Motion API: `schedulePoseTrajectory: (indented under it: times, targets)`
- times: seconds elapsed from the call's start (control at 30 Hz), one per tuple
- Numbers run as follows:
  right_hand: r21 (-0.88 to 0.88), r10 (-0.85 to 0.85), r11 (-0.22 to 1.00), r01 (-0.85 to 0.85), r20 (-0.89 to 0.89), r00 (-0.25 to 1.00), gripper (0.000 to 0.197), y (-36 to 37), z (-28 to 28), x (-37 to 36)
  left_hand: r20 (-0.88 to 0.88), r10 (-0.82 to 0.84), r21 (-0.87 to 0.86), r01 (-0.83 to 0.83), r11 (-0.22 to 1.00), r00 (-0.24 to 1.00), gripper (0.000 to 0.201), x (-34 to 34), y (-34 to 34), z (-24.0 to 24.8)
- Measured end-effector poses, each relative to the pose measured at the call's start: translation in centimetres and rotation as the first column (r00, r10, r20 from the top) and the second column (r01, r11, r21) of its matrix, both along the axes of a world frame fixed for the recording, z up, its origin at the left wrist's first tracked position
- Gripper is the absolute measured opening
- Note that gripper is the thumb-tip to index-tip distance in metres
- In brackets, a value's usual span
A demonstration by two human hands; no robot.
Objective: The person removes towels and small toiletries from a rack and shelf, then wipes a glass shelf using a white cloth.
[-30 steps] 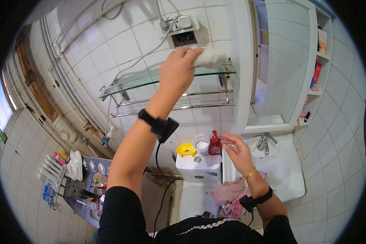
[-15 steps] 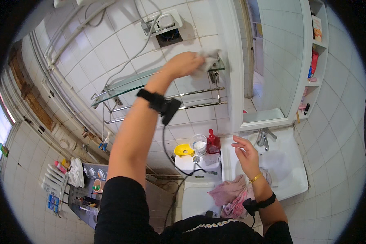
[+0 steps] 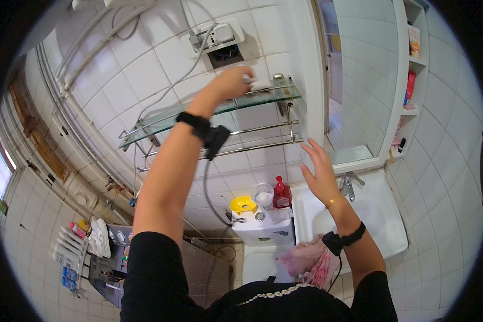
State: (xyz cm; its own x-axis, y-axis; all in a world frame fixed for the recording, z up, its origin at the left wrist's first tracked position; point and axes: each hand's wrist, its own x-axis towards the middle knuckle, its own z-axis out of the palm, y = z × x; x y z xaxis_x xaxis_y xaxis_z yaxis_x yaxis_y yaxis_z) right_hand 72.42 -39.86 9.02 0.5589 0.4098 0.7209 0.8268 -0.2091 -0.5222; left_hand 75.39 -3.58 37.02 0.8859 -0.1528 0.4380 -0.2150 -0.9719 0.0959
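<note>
My left hand (image 3: 229,85) reaches up to the glass wall shelf (image 3: 172,117). Its fingers are closed on a whitish cloth (image 3: 260,85), which is against or just over the glass toward the shelf's right part; motion blurs it a little. Chrome rails run along and below the glass. Lower and to the right, my right hand (image 3: 321,174) hovers over the left back part of the white washbasin (image 3: 306,214), fingers stretched apart and nothing in them.
On the toilet tank (image 3: 263,236) stand a yellow soap dish (image 3: 243,204), a clear cup (image 3: 263,196) and a red pump bottle (image 3: 282,193). Pink cloths (image 3: 306,257) hang by the basin. Above the shelf, a socket (image 3: 220,35) has a cable plugged in. A mirror cabinet (image 3: 362,80) juts out right.
My left hand has drawn the cloth leftward and slightly down along the shelf. My right hand has risen a little, its fingers spreading wider.
</note>
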Motion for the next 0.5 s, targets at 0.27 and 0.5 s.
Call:
schedulePoseTrajectory:
  times: [0.27, 0.5]
  targets:
    - [-0.105, -0.065, 0.992, 0.075, 0.090, 0.994, 0.076, 7.9, -1.4, 6.4, -0.171, -0.058, -0.011, 0.057, 0.998, 0.984, 0.026, 4.3, 0.0, 1.0]
    - [-0.146, -0.129, 0.977, 0.158, 0.193, 0.973, 0.075, 8.5, -1.7, 6.7, -0.071, 0.287, 0.309, -0.252, 0.917, 0.955, 0.042, 7.9, -1.3, 1.4]
